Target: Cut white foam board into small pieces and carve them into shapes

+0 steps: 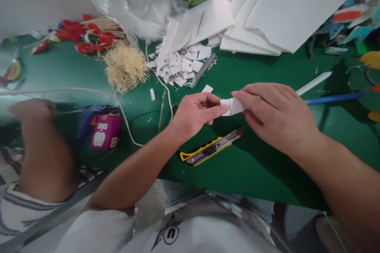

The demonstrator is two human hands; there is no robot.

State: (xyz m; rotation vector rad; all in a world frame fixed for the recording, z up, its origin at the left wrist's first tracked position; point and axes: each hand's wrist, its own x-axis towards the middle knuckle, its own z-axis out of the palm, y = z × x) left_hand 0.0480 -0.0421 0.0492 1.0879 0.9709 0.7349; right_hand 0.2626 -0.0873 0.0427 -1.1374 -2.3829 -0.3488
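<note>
Tabletop: green [285,170], spread across most of the frame.
White boards: flat sheets [297,12] stacked at the upper right, overlapping one another, one with a ragged edge.
Plastic bag: clear and crumpled [145,8], upper left of centre.
Right hand: just right of centre [276,114], fingers pinched on the right end of a small white piece [236,106].
Left hand: at the centre [192,112], thumb and fingers clamped on the left end of the same piece.
White scraps: a loose heap [182,65] above the left hand, with a grey strip [203,71] at its right edge.
Straw bundle: pale, thin strands [124,67] left of the scraps.
Cutter: yellow and black [210,148], lying below the hands in the lower middle, blade out, touched by neither hand.
Purple box: lower left [107,132], beside a blue tool [86,118].
Small white piece: between the two hands, raised over the tabletop; a line crosses it, and whether it is one part or two I cannot tell. The step in hand looks like two-handed fingerwork at that line; the next move seems to call for light, even pressure and steady edges.
</note>
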